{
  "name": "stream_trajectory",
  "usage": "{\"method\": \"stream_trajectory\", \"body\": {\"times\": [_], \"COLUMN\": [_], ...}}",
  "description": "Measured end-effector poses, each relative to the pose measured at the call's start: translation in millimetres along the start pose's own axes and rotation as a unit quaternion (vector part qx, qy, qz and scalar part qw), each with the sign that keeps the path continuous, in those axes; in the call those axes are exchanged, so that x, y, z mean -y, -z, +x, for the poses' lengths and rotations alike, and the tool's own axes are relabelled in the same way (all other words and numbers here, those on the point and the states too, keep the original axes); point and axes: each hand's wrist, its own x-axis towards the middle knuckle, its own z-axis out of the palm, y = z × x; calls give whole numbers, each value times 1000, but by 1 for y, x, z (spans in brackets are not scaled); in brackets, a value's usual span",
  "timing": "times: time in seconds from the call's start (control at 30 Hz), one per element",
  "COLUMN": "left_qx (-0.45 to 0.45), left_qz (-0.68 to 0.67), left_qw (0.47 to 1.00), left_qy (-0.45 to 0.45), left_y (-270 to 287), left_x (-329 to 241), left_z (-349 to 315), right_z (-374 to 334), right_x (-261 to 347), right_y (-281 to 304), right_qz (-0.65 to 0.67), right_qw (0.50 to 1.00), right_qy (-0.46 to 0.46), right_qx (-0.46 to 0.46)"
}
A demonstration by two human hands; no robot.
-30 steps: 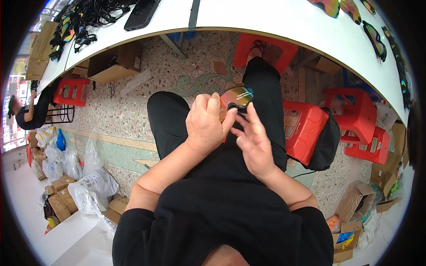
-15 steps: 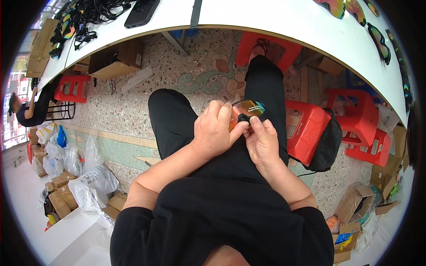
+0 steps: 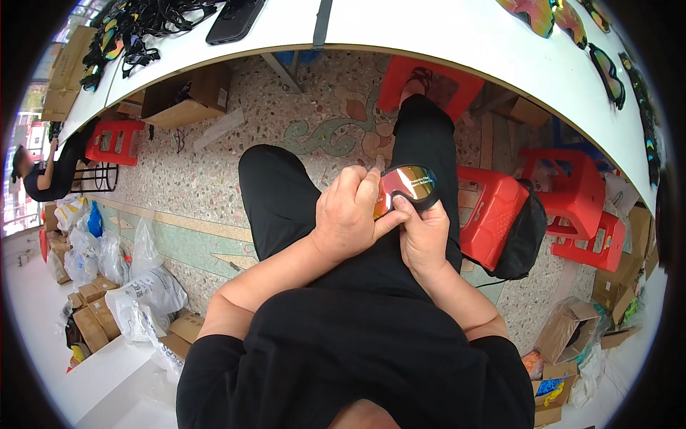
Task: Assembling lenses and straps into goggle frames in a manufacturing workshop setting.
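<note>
Above my lap I hold a pair of goggles (image 3: 418, 180) with a mirrored orange-gold lens and a dark frame. My left hand (image 3: 348, 211) grips the left end, its fingers and thumb hiding that part of the lens. At the nose notch and lower right edge, my right hand (image 3: 426, 232) pinches the frame, thumb on the front. The lens faces up, and its right half is in plain sight.
A white table (image 3: 414, 28) curves ahead, bearing a black phone (image 3: 234, 20), a heap of black frames (image 3: 143, 28) and several mirrored goggles (image 3: 609, 75). Red stools (image 3: 493, 214) and a black bag (image 3: 520, 236) stand at right. Plastic bags (image 3: 150, 293) lie left. Another person (image 3: 44, 175) sits far left.
The goggles have turned so that the lens faces up more, showing more of its surface and the dark rim. My right thumb has shifted left toward the nose notch.
</note>
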Motion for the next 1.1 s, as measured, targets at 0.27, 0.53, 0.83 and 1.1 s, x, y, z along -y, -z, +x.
{"method": "stream_trajectory", "body": {"times": [0.27,0.53,0.83,1.1], "left_qx": [4,14,119,125], "left_qz": [-10,-37,-103,-52], "left_qw": [999,999,987,989], "left_qy": [-32,-12,-43,-62], "left_y": [7,16,24,28], "left_x": [2,21,17,13], "left_z": [-2,3,-2,7], "right_z": [-3,-13,35,26], "right_x": [2,34,66,16], "right_y": [-5,37,37,29], "right_qz": [-51,-388,-523,-460], "right_qw": [996,905,790,819], "right_qy": [-77,135,122,305], "right_qx": [-18,113,297,157]}}
